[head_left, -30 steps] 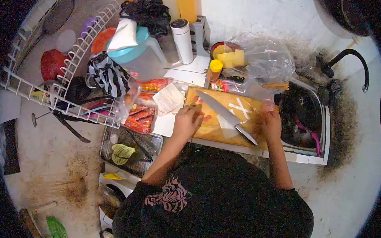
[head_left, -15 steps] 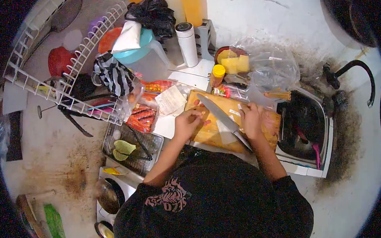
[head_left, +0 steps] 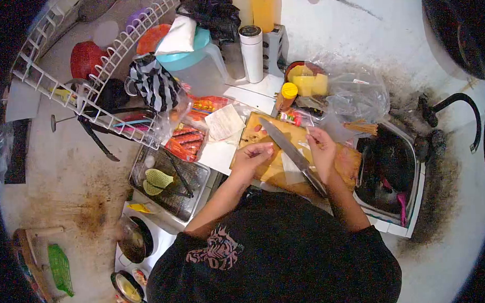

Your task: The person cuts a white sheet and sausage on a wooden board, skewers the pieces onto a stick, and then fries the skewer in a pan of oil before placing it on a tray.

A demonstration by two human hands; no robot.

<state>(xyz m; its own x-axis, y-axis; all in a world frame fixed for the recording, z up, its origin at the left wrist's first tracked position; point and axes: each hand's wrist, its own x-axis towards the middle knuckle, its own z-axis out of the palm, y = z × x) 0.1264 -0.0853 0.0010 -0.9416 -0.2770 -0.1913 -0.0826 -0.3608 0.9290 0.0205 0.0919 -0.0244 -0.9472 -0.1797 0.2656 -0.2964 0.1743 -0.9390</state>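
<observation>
A wooden cutting board point(head_left: 278, 174) lies in front of me, with a large kitchen knife point(head_left: 285, 144) resting diagonally across it, tip pointing away. Small reddish slices point(head_left: 258, 128) sit near the board's far left part. My left hand point(head_left: 253, 157) is over the board left of the blade, thumb and forefinger pinched; anything between them is too small to name. To the right of the knife my right hand point(head_left: 322, 148) is raised with its fingertips together, perhaps around a small pale bit. A white strip point(head_left: 292, 164) lies partly beneath the knife.
A sausage pack point(head_left: 187, 143) and a paper sheet point(head_left: 224, 122) lie left of the board. Behind it stand a yellow-capped jar point(head_left: 287, 96) and a white flask point(head_left: 252, 55). Bamboo skewers point(head_left: 362, 127) lie beside the sink point(head_left: 416, 167); a wire rack point(head_left: 48, 83) is at left.
The whole view has shifted slightly. My left hand has come nearer the knife, and my right hand's fingers have lifted from the board and now point upward. The knife stays on the board.
</observation>
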